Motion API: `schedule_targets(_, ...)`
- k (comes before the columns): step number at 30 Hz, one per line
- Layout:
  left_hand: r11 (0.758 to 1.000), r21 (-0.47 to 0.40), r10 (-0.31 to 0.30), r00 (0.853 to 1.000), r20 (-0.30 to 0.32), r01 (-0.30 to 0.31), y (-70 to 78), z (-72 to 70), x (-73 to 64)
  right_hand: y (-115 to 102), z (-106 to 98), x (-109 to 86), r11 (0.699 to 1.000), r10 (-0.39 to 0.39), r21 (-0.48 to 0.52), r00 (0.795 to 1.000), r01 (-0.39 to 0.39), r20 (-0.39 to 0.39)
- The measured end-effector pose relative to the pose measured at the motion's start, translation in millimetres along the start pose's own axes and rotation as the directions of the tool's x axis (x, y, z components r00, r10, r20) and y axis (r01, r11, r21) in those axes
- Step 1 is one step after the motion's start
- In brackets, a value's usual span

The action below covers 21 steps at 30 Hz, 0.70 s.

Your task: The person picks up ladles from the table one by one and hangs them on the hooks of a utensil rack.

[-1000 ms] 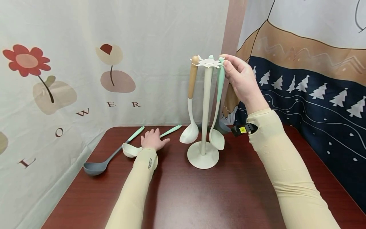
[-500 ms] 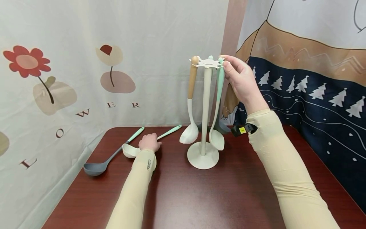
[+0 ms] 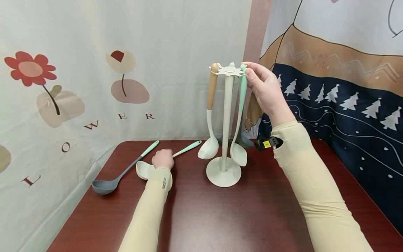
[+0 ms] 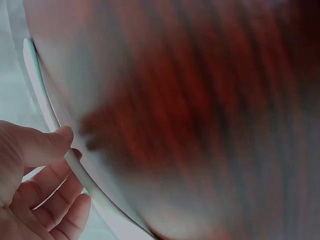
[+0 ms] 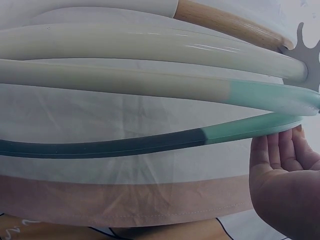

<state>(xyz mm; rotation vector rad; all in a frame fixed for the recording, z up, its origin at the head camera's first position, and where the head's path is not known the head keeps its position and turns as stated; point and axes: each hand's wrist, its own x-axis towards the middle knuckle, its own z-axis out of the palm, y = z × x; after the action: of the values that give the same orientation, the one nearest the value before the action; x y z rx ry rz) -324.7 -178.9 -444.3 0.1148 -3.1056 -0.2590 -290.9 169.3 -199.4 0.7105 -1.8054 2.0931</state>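
My left hand point(image 3: 162, 159) pinches a white ladle point(image 4: 95, 192) with a mint handle point(image 3: 189, 147) around its shaft, thumb on one side and fingers on the other. The ladle's bowl point(image 3: 144, 169) lies to the left of that hand, low over the table. At upper right, my right hand point(image 3: 266, 89) grips the edge of a cream utensil rack point(image 3: 227, 115) between thumb and index finger, right beside the tip of a hanging ladle's mint handle point(image 3: 243, 87). In the right wrist view, the other fingers point(image 5: 280, 152) reach up against a dark utensil's mint handle point(image 5: 250, 127).
On the rack hang a wooden-handled white ladle point(image 3: 209, 147), the white mint-handled one and a grey-blue utensil point(image 3: 244, 140) behind. A grey ladle point(image 3: 105, 185) with a mint handle lies at the left on the dark red table point(image 3: 214, 217). Printed curtains point(image 3: 176, 52) stand behind.
My left hand has gone from spread fingers over the white ladle to a curled grip on it, and the ladle has shifted slightly right. My right hand has stayed at the rack's top.
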Motion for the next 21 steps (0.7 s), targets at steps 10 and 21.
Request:
schedule_targets(10,0.999,-0.006,0.050,0.999,-0.022,-0.050,-2.1,0.7,-2.4,-1,1,-0.6,1.000,-0.001,0.002,1.000,0.001,0.004)
schedule_targets(21,0.964,-0.256,0.036,0.988,-0.152,-0.075,8.8,-16.0,-6.6,-2,1,-0.7,1.000,0.006,-0.001,1.000,-0.006,-0.003)
